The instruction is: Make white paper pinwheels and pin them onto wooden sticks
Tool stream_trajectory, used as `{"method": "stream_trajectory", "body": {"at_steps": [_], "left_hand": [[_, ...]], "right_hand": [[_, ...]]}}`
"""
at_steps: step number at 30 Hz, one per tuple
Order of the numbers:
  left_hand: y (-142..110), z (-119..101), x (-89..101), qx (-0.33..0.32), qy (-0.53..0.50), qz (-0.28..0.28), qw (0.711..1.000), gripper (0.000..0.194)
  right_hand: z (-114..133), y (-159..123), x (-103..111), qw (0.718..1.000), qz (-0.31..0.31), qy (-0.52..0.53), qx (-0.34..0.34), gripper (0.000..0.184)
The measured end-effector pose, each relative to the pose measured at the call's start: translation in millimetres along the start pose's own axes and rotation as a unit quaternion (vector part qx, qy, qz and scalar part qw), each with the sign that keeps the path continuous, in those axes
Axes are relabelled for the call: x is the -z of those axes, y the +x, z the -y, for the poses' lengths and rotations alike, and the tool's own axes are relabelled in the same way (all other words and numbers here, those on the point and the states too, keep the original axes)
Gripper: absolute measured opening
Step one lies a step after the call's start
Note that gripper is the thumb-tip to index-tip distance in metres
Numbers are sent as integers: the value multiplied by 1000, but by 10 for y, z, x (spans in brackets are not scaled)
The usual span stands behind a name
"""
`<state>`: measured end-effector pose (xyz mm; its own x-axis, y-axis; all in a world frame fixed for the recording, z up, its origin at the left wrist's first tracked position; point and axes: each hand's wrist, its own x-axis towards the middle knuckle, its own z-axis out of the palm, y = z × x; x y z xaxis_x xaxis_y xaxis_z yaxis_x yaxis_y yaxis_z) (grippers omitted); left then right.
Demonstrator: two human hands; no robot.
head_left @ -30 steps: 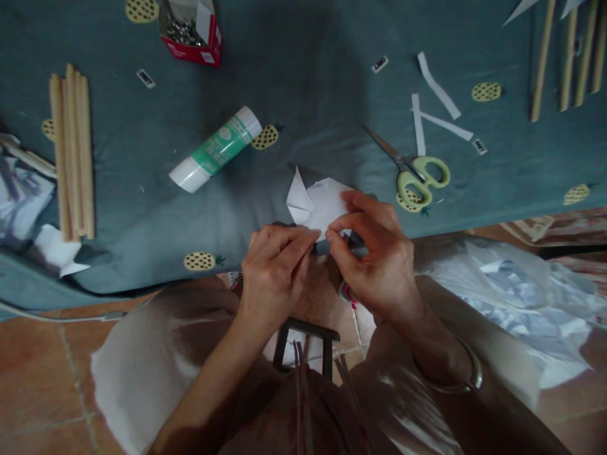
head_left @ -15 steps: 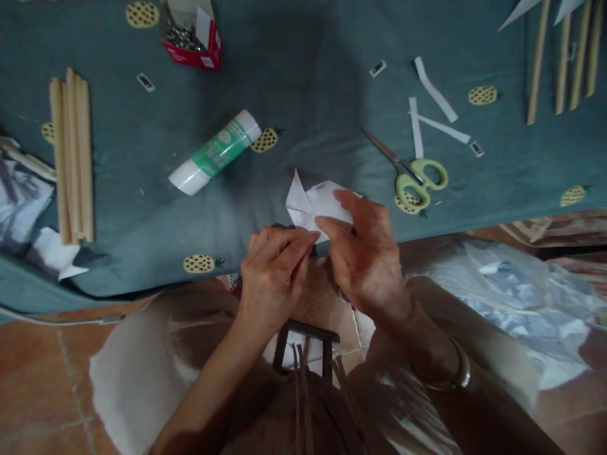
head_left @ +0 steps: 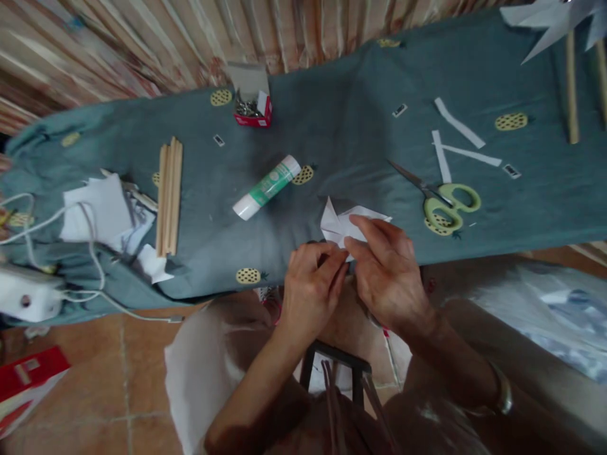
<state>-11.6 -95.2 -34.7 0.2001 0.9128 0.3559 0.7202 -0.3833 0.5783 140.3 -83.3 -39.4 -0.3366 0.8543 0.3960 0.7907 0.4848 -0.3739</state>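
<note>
A folded piece of white paper, with one pointed corner standing up, lies at the table's front edge. My left hand pinches its near edge between thumb and fingers. From the right, my right hand holds the paper too, thumb and index finger pressed on its top; the other fingers are partly hidden. Right of the hands lie green-handled scissors, blades slightly apart. A glue stick with a green label lies on its side to the left, beyond my left hand.
Wooden sticks lie left, beside white paper sheets. A red box of small metal pieces stands at the back. Paper strips lie right; a paper pinwheel is at top right. White cables and a power strip sit far left.
The camera view has shifted left and back, so the curtain, cables and power strip now show. Both hands keep their hold on the paper, with little visible movement.
</note>
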Motion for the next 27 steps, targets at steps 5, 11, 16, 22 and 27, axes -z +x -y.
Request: {"method": "stream_trajectory", "body": {"at_steps": [5,11,16,22,27], "left_hand": [[-17,4,-17,-17,11,-6,1000,13],[-21,54,-14,-29,10,10,999,14],[26,164,65,-49,15,13,999,14],[58,291,149,-52,37,10,998,18],[56,257,185,-34,36,14,999,24]], "right_hand": [[-89,-16,92,1000,-14,26,10,35],[-227,4,105,999,-3,19,-46,43],[-220,3,170,997,-6,36,-65,37],[-176,-48,288,995,4,61,-76,32],[-153,-99,309,995,16,69,-75,28]]}}
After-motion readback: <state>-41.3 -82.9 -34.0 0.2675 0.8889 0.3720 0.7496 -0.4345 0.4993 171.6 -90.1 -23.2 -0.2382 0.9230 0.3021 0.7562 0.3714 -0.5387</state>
